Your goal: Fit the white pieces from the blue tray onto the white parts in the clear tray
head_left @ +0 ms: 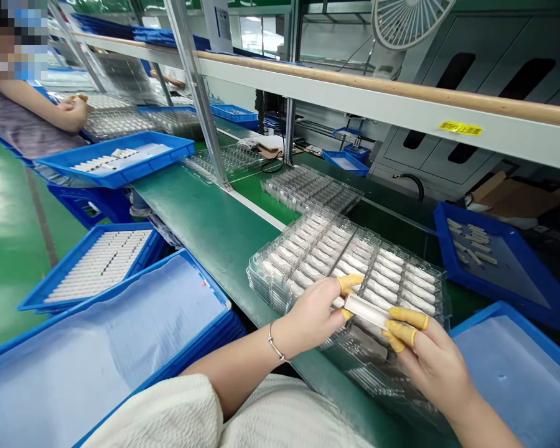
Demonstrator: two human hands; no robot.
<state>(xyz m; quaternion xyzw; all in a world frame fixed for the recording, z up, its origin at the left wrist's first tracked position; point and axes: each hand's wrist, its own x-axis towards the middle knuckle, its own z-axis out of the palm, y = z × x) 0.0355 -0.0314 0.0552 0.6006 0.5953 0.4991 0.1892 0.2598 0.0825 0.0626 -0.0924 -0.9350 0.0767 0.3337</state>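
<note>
Between my two hands is a small white rectangular piece (366,311), shaped like a slim bar with a raised edge. My left hand (318,311), wearing yellow finger cots, pinches its left end. The right end is gripped by my right hand (422,348), also in yellow finger cots. Just beneath them lies a stack of clear plastic trays (280,283), whose compartments hold rows of similar white pieces (350,239). Part of the near compartments is hidden by my hands.
A lined blue tray (98,330) lies at my left, with a blue tray of white pieces (105,261) beyond. Blue trays (499,261) also stand at right. Clear trays (312,186) sit behind on the green table (205,218). A metal post (200,93) rises ahead; a co-worker (32,112) is at far left.
</note>
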